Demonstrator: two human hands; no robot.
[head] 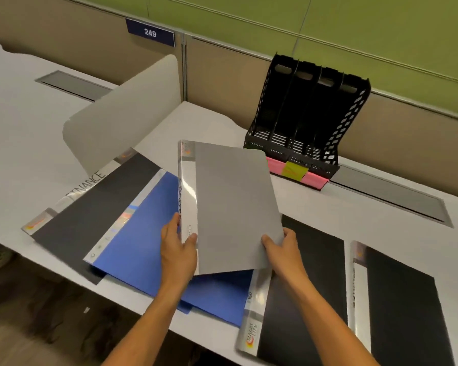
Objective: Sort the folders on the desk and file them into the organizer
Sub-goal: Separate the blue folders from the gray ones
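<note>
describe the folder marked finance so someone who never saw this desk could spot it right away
Start at the black organizer by the partition at the back of the desk, then look to the near left edge. There a black folder lies flat and angled, partly under a blue folder. Unlike the other black folders on the right, its clear spine strip reads FINANCE.

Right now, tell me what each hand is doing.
Left hand: grips the grey folder at its spine edge.
Right hand: grips the same grey folder at its lower right corner.
</note>
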